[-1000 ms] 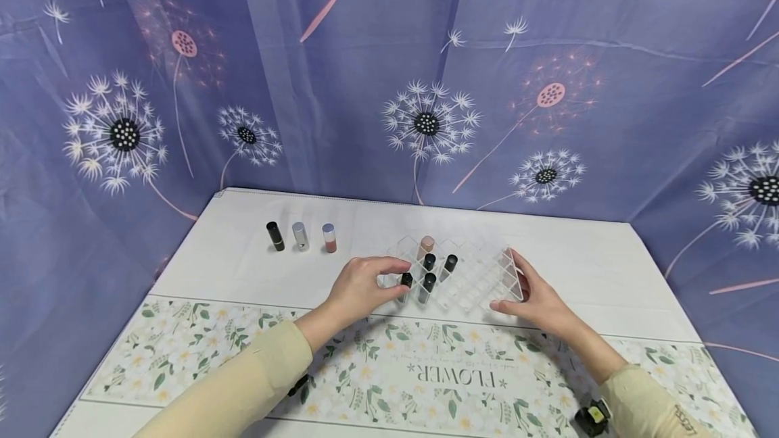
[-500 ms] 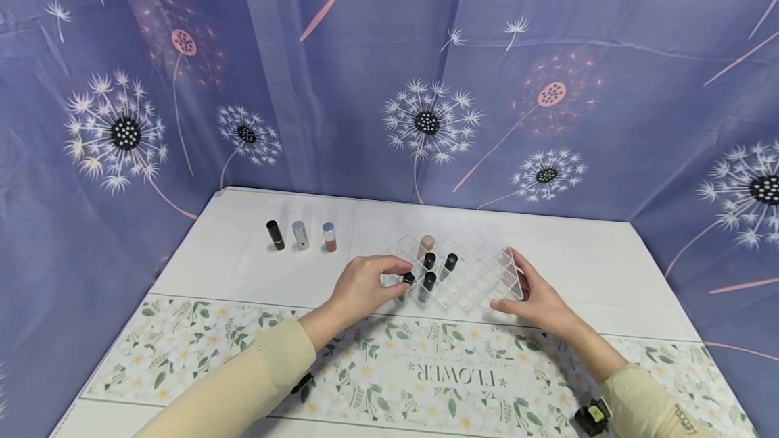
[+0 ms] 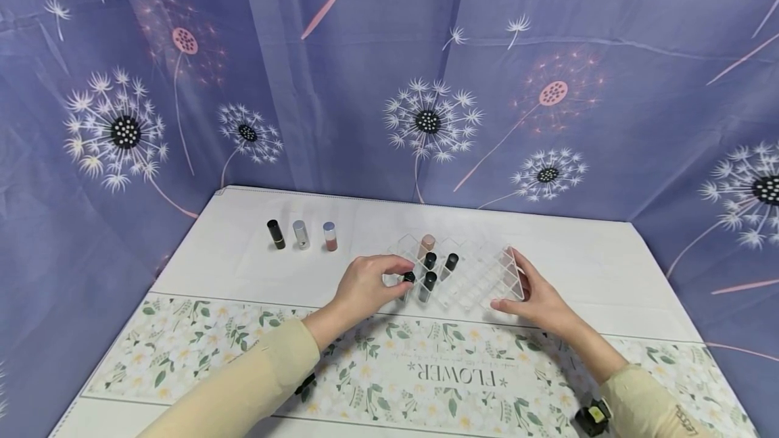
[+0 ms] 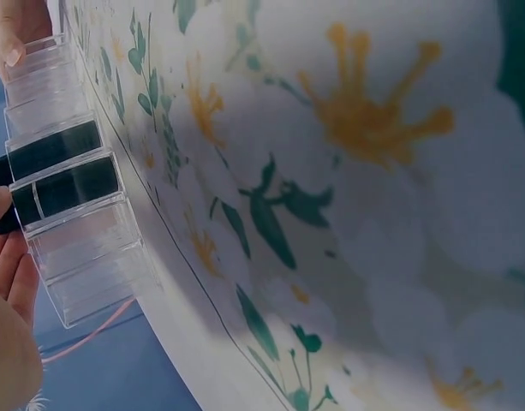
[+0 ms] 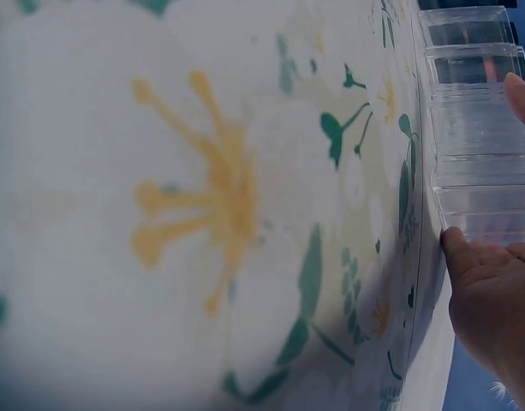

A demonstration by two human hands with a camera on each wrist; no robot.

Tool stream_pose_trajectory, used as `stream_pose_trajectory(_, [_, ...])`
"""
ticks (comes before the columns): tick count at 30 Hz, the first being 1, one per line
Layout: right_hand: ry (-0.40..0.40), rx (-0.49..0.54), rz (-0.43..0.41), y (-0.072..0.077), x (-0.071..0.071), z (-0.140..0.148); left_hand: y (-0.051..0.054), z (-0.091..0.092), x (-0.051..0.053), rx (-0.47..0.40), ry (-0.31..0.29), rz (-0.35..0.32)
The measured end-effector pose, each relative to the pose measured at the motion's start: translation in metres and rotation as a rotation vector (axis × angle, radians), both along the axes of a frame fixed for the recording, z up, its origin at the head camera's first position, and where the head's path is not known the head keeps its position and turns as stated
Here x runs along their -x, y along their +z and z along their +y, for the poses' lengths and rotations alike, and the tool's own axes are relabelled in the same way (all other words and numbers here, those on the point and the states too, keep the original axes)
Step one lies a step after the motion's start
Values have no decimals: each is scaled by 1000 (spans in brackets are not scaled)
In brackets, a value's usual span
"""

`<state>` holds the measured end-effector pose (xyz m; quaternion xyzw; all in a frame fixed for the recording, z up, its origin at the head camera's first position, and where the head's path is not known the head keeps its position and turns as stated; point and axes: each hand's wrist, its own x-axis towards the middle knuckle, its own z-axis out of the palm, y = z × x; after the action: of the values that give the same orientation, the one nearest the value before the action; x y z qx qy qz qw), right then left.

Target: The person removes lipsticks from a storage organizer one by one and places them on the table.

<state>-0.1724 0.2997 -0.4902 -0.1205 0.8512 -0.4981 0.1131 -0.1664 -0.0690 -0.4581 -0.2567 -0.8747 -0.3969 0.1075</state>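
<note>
A clear lipstick organizer [image 3: 471,289] with diamond-shaped compartments stands on the table. At its left end my left hand [image 3: 365,286] pinches the black cap of a lipstick [image 3: 409,278] between thumb and forefinger. That lipstick stands in a front compartment; in the left wrist view, dark tubes [image 4: 74,184] show through the clear wall. Beside it sit more black-capped lipsticks [image 3: 429,284] and a pinkish-beige one [image 3: 427,244] at the back. My right hand [image 3: 541,299] grips the organizer's right end, its thumb in front and its other fingers partly hidden behind.
To the left, a black lipstick [image 3: 276,234], a silver one [image 3: 301,234] and a pink one with a silvery-blue cap [image 3: 330,236] stand in a row. A flowered mat strip [image 3: 462,374] runs along the front. A purple curtain [image 3: 341,107] hangs behind the table.
My left hand and the black cap it pinches have shifted very slightly to the right. My right hand stays on the organizer's right end.
</note>
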Motion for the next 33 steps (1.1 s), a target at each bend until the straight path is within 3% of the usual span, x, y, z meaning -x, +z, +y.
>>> stream_pose_trajectory(7, [4,-2,4,0,0,0,3,0,1,-35,16,-26])
stream_pose_trajectory(13, [3,-11,7,1,0,0,14,-1,1,-73,28,-14])
stream_pose_trajectory(26, [-3,-22,3,1,0,0,53,-14,5,-176,84,-60])
stream_pose_trajectory(33, [2,-8,2,2,0,-1,70,-31,14,-208,110,15])
